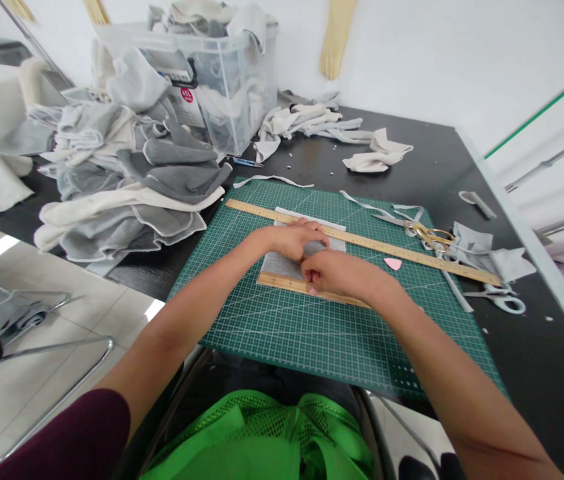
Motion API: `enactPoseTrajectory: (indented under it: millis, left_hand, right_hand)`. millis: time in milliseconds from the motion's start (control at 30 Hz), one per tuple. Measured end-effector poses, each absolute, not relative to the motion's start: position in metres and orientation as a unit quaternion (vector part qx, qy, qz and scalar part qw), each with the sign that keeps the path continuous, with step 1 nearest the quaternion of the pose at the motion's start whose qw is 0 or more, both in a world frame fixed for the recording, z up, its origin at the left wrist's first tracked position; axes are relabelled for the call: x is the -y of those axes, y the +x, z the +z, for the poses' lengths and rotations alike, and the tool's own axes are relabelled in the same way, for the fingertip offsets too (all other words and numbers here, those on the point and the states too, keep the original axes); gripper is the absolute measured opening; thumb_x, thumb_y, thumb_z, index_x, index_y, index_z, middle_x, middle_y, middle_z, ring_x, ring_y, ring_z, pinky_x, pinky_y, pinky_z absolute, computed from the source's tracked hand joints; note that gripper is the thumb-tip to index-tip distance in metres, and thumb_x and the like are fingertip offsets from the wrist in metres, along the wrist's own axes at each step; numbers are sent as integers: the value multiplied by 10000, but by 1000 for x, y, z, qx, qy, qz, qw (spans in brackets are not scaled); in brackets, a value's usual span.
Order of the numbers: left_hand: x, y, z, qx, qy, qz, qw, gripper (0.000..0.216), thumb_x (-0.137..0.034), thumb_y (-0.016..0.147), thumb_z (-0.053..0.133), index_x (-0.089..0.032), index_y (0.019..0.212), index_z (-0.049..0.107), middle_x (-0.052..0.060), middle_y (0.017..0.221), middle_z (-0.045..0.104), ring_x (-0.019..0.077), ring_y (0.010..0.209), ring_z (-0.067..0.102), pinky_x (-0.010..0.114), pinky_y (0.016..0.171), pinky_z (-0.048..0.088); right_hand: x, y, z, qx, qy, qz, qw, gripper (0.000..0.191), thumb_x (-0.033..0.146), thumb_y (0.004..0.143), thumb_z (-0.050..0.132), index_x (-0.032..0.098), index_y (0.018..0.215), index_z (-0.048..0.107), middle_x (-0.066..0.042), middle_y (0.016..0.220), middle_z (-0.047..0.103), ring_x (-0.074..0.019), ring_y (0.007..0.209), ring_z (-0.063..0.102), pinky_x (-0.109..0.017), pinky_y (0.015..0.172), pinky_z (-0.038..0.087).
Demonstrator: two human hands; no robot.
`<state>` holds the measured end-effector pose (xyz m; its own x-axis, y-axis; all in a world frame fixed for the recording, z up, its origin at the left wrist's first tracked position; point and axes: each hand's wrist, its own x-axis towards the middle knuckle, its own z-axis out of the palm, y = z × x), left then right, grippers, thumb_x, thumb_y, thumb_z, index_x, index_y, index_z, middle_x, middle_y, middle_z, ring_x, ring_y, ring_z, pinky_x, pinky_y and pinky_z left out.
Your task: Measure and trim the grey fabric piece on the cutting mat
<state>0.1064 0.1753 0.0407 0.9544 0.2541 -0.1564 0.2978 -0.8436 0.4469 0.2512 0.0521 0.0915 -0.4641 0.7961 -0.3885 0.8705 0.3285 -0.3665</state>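
Note:
My left hand [296,239] rests with curled fingers on a small grey fabric piece [282,265] lying on the green cutting mat [287,327]. My right hand [335,273] lies just beside it, fingers curled down onto the fabric and the short wooden ruler [282,283] along the fabric's near edge. What the fingertips pinch is hidden. A long wooden ruler [387,247] crosses the mat behind both hands. A pink chalk piece [393,263] lies right of my right hand.
Gold scissors [431,235] and white-handled scissors [505,301] lie at the mat's right among grey scraps [492,253]. A pile of grey and cream fabric [132,180] and a clear bin [222,80] stand at the back left. Cream strips [377,157] lie behind.

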Motion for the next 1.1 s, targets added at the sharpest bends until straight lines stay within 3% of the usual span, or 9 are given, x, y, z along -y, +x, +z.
enactPoseTrajectory:
  millis: [533, 867, 1100]
  left_hand:
    - [-170, 104, 43, -161, 957, -51, 236, 722, -394, 661, 742, -380, 1354, 540, 19, 1384, 484, 293, 1278, 430, 453, 1129, 368]
    - [-157, 104, 52, -193, 956, -97, 196, 1009, -474, 617, 799, -418, 1521, 355, 6, 1593, 331, 365, 1427, 277, 544, 1208, 241]
    - [-149, 103, 57, -224, 941, -153, 200, 1140, -516, 595, 819, -375, 1582, 265, 12, 1692, 178, 391, 1530, 136, 553, 1238, 169]
  right_hand:
    - [-51, 249, 86, -825, 487, -280, 70, 30, 176, 798, 720, 190, 825, 719, 16, 761, 638, -128, 649, 496, -259, 558, 253]
    - [-49, 251, 90, -819, 497, -277, 78, 40, 196, 803, 723, 195, 842, 730, 9, 782, 681, -139, 668, 538, -268, 573, 276]
    - [-51, 250, 94, -808, 503, -285, 109, 135, 184, 794, 742, 192, 929, 748, -8, 861, 719, -157, 726, 579, -264, 593, 321]
